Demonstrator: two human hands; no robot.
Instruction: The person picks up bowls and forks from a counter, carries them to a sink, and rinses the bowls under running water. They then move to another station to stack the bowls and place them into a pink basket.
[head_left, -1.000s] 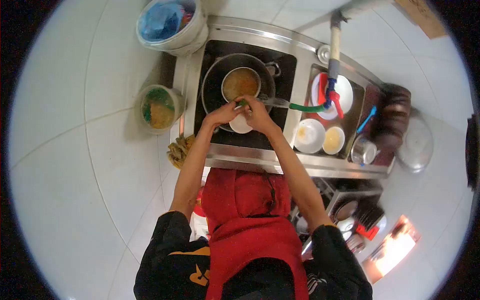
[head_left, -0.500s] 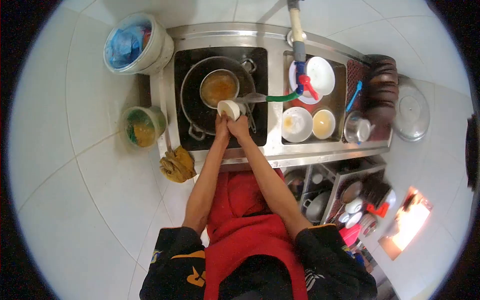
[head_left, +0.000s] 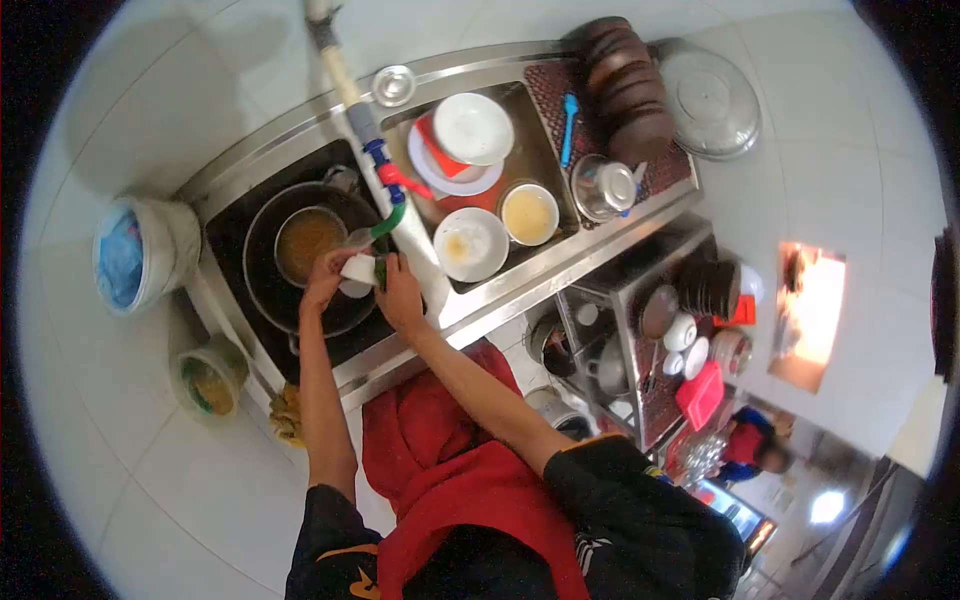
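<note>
Over the left sink basin, my left hand has its fingers closed on the rim of a small white bowl. My right hand is at the bowl's right side, fingers bent around a dark green piece that looks like a scouring pad; the fingers partly hide it. Just above the hands, the green hose end of the tap points toward the basin. Below it, a large dark wok holds a metal bowl of brownish water. Another pale round shape under my hands is mostly hidden.
The right basin holds stacked white bowls, a stained white bowl and a bowl of yellowish liquid. Metal pots, a blue brush and dark stacked dishes stand farther right. Buckets flank the left. Another person is at lower right.
The view has swung right, shifting the sink leftward. My hands, together on the white bowl before, have moved apart, and the green piece now shows at my right hand.
</note>
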